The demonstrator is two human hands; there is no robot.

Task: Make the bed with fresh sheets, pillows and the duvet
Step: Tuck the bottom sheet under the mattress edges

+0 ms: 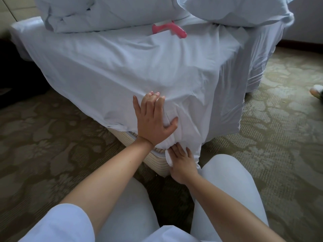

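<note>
A white sheet [122,70] drapes over the near corner of the bed and hangs down its sides. My left hand [153,117] lies on the corner with fingers spread, its thumb hooked into a bunched fold of the sheet. Just below, my right hand [182,163] holds the gathered sheet end at the corner of the striped mattress base [157,163]. A white pillow [104,13] and a second pillow [236,9] lie at the back of the bed.
A pink plastic tool [167,28] lies on the bed between the pillows. Patterned carpet [271,137] surrounds the bed. My knees in white trousers [227,189] are close to the corner. A white shoe [317,92] shows at the right edge.
</note>
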